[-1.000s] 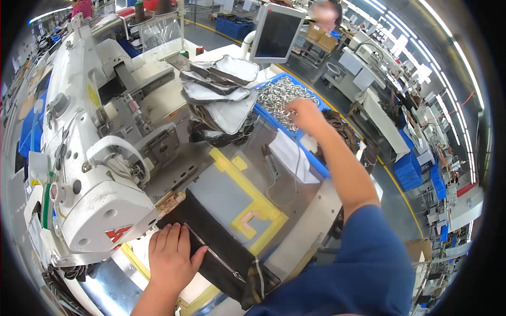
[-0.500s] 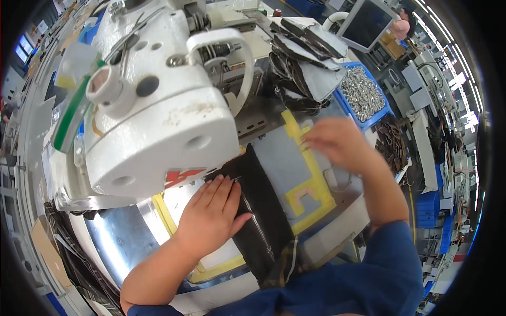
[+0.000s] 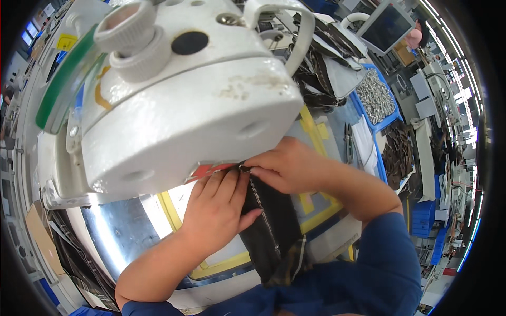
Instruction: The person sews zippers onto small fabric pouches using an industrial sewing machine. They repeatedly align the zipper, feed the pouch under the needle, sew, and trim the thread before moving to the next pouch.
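Observation:
My left hand (image 3: 216,208) lies with fingers stretched over the black fabric piece (image 3: 274,221), beside its metal zipper (image 3: 262,210); its fingertips reach beneath the white sewing machine head (image 3: 184,116). My right hand (image 3: 287,163) pinches a small metal piece (image 3: 243,168) at the zipper's upper end, close to my left fingertips, just under the machine's front. The exact shape of that piece is too small to make out. Yellow tape (image 3: 321,221) borders a plate on the work surface around the fabric.
A blue tray (image 3: 378,126) of small metal parts, scissors (image 3: 348,142), stacked pouch pieces (image 3: 337,79) and brown pieces (image 3: 395,155) lie at the right. A monitor (image 3: 385,26) stands behind; a person in pink (image 3: 414,37) is beyond it.
My right hand has moved left from the blue tray down to the zipper's upper end. My left hand stays on the fabric. The view has moved closer to the machine head.

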Available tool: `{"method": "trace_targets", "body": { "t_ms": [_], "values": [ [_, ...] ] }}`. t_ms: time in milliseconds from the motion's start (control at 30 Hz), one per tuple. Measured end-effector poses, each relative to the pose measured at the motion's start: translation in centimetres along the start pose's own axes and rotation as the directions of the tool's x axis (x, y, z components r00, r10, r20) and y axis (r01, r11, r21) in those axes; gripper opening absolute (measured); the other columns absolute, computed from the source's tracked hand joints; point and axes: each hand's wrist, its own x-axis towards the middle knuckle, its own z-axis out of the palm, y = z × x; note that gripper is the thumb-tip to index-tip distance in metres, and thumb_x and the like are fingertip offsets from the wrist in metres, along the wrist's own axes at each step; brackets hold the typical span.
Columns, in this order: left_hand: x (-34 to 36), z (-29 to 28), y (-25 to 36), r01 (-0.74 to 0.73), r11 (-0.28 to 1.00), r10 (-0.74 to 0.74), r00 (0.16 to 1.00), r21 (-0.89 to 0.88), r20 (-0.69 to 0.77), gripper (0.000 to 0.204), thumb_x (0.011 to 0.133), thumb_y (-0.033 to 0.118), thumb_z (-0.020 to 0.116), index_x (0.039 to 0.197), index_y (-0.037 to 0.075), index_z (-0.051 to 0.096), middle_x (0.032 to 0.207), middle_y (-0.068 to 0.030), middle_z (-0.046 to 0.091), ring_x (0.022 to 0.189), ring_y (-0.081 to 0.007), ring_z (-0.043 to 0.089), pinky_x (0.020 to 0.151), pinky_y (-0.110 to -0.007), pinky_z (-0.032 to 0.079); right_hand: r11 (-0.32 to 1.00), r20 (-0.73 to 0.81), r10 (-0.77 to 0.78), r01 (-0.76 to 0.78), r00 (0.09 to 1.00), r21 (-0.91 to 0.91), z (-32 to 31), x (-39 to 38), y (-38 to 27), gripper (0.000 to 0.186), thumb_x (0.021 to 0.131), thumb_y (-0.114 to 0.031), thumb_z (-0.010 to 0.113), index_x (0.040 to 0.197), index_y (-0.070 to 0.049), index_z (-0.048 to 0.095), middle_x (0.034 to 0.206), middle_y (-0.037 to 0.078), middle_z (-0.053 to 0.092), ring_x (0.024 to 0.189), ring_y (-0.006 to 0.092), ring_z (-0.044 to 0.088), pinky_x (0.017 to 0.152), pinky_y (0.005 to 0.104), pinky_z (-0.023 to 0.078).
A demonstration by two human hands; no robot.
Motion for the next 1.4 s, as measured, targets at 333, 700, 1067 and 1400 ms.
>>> {"method": "trace_targets", "body": {
  "t_ms": [333,700,1067,1400],
  "values": [
    [0.0,-0.2,0.6,-0.019,0.993,0.012,0.998,0.114,0.057,0.088,0.079,0.055,0.082,0.142,-0.004,0.065,0.149,-0.0141,0.059,0.109,-0.0272,0.057,0.091,-0.039,0.045,0.973,0.107,0.005,0.020,0.994,-0.230,0.8,2.0,0.9,0.016,0.085,-0.012,0.073,0.095,0.000,0.071,0.095,0.017,0.072,0.089,0.0377,0.073,0.078,0.0461,0.060],
    [0.6,-0.6,-0.1,0.040,0.999,-0.040,0.998,0.004,0.040,0.091,0.075,0.056,0.086,0.140,-0.004,0.066,0.149,-0.0162,0.063,0.110,-0.0278,0.061,0.089,-0.040,0.046,0.972,0.121,0.090,-0.061,0.989,-0.226,0.3,3.2,0.7,0.021,0.080,-0.007,0.070,0.099,0.002,0.071,0.096,0.019,0.072,0.091,0.0388,0.073,0.081,0.0481,0.059],
    [1.0,-0.9,-0.6,0.197,0.944,-0.172,0.979,-0.264,0.113,0.088,0.070,0.049,0.092,0.139,0.000,0.066,0.144,-0.0179,0.065,0.111,-0.0336,0.067,0.100,-0.042,0.051,0.956,0.038,-0.029,0.039,0.999,-0.291,0.3,-0.4,-0.6,0.035,0.086,-0.015,0.065,0.116,0.001,0.072,0.102,0.009,0.070,0.095,0.0273,0.072,0.084,0.0416,0.058],
    [0.6,-0.1,-0.2,0.117,0.979,-0.122,0.992,-0.168,-0.016,0.086,0.070,0.047,0.093,0.137,-0.001,0.067,0.145,-0.0183,0.065,0.110,-0.0350,0.066,0.099,-0.044,0.049,0.944,0.063,0.001,0.020,0.998,-0.328,0.0,0.0,-0.8,0.027,0.087,-0.017,0.065,0.110,-0.003,0.074,0.099,0.005,0.071,0.096,0.0226,0.072,0.085,0.0377,0.054]
  ]
}}
